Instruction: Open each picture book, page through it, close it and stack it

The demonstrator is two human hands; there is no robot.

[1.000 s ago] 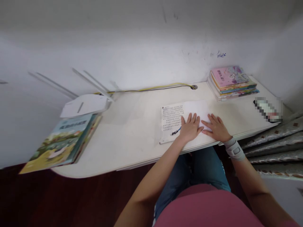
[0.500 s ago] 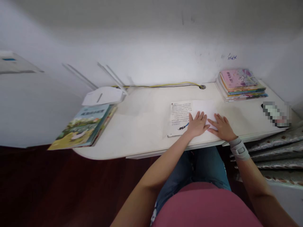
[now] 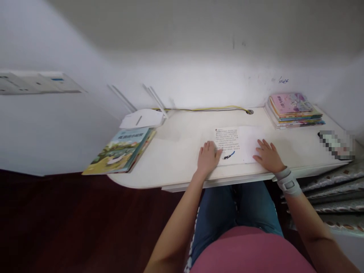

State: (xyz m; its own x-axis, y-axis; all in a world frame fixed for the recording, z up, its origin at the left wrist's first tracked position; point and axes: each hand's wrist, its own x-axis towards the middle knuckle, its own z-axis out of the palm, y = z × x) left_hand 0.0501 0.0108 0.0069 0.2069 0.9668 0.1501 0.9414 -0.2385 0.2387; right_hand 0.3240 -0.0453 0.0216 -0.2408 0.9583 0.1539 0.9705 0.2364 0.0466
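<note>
Open book [image 3: 241, 145] lying flat at the near edge of the white counter [image 3: 182, 148], directly before the seated person. The left-hand page carries rows of print and a small blue-and-dark mark below; the right-hand page looks blank.

Left hand [image 3: 208, 158]: released, palm down, grasping nothing, at the left margin of the book, its thumb reaching over the page edge. Right hand [image 3: 269, 156]: likewise unclenched, fingers spread, over the right side of the blank page; how firmly either one presses cannot be told from here.

The step in hand appears to be steadying or smoothing the spread pages. A next move at the pages would, in my judgement, call for light, even contact from both palms or, to lift a leaf, one fingertip worked under its outer edge while the other hand holds the book steady.
</note>
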